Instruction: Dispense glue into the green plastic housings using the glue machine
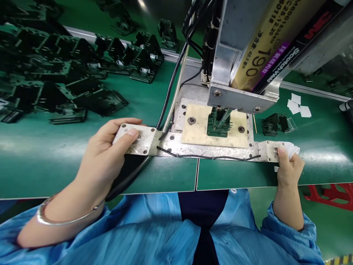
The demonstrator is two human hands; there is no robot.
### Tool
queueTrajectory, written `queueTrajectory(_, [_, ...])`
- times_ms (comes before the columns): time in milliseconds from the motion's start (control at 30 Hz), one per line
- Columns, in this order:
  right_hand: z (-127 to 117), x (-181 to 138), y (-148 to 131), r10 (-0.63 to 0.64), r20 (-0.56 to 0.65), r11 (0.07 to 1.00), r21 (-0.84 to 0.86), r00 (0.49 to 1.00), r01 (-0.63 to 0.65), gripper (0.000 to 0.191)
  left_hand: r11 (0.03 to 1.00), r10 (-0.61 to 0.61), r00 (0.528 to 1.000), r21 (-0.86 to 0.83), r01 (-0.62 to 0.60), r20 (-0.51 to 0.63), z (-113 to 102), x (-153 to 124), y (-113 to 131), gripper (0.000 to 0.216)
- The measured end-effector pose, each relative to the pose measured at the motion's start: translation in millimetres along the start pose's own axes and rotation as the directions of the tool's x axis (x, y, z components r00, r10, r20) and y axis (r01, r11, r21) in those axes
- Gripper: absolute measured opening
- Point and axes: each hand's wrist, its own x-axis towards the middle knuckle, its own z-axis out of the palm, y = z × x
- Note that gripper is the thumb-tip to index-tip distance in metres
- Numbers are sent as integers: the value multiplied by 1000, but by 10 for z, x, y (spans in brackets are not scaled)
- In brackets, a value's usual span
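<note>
My left hand (pixel 103 156) is wrapped round the left button box (pixel 149 140) of a metal dispensing machine, thumb pressed on its button. At the other end my right hand (pixel 289 169) grips the right button box (pixel 265 150), with its thumb on that button. A crumpled white tissue (pixel 292 148) shows between the right fingers and the box. Between the hands, a dark green plastic part (pixel 211 129) sits in a cream fixture plate (pixel 190 137). A clear nozzle (pixel 226 117) reaches down to the part from the adhesive cartridge (pixel 256 51) above.
Many dark plastic parts (pixel 96 97) stand in rows on the green table (pixel 165 176) at left. Black cables (pixel 168 90) run beside the machine. At right lie another dark part (pixel 271 124), white paper pieces (pixel 296 105) and a thin stick (pixel 255 124). A red stool (pixel 331 197) stands below.
</note>
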Motion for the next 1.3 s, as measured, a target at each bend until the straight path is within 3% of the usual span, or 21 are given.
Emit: queueTrajectory(1300, [-2, -2, 45, 27, 14, 1000, -17, 1000, -26, 67, 1000, -16, 1000, 8, 17, -18, -4, -3, 9, 46])
